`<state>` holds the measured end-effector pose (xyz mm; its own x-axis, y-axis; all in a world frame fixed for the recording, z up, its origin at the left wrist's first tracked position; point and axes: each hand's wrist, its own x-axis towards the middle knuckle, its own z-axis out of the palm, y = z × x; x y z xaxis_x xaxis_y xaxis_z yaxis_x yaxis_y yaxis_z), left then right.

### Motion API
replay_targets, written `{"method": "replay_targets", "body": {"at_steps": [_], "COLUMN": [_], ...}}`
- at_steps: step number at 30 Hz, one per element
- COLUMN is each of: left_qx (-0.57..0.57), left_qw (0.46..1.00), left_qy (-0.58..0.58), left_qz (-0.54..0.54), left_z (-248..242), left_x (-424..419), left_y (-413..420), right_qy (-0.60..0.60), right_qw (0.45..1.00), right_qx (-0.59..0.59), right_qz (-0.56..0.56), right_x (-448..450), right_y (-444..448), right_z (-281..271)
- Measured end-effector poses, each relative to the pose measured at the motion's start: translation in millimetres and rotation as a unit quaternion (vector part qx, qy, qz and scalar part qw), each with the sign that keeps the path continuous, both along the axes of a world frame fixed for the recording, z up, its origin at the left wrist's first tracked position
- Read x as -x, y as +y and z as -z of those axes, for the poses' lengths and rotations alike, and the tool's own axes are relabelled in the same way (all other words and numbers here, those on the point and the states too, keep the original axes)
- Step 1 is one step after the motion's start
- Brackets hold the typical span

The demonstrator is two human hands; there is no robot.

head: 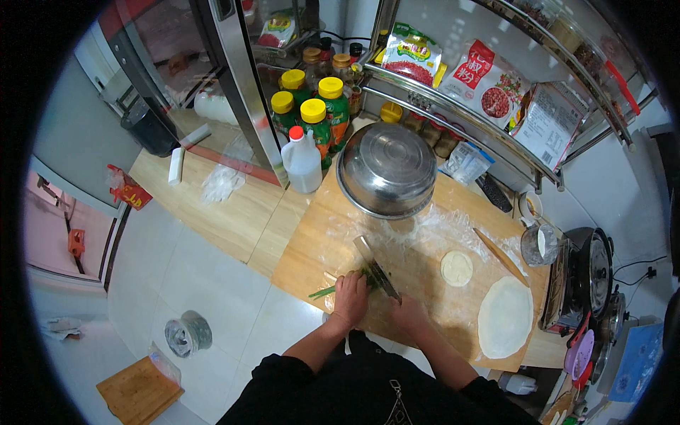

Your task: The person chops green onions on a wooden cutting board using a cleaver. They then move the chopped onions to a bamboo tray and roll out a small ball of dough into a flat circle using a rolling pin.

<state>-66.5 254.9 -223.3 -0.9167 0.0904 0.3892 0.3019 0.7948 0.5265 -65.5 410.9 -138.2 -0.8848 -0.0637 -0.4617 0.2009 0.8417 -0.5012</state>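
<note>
My left hand [351, 297] presses down on a bunch of green onions [322, 292] near the front edge of a floured wooden board [303, 249]. In my right hand [409, 314] is the handle of a kitchen knife [376, 265], its blade slanting up and to the left beside my left fingertips. Chopped green bits lie around the blade, partly hidden by it and my fingers. To the right of the knife lies a small round of dough [456, 269]. A large rolled-out sheet of dough [505, 317] rests at the board's right side, below a wooden rolling pin [500, 256].
An upturned steel basin [390, 170] stands on the board's far part. Behind it are a white plastic jug [302, 162], yellow-capped bottles [330, 106] and a metal rack [451, 101] with spice packets. A glass bowl [539, 244] and a gas stove with a black pan [595, 265] stand at the right.
</note>
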Motion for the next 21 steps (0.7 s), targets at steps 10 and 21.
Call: {"method": "replay_targets", "body": {"at_steps": [10,21], "left_qx": [0.004,0.018], "left_qw": [1.000,1.000], "left_qy": [0.004,0.008], "left_qz": [0.008,0.010], "left_z": [4.4,11.4], "left_x": [-0.1,-0.4], "left_y": [-1.4,-2.0], "right_qy": [-0.047,0.023], "right_qw": [0.997,0.993], "right_qx": [-0.038,-0.076], "right_qz": [-0.046,-0.091], "right_x": [-3.4,3.4], "right_y": [10.6,-13.5], "right_z": [8.3,27.1]}}
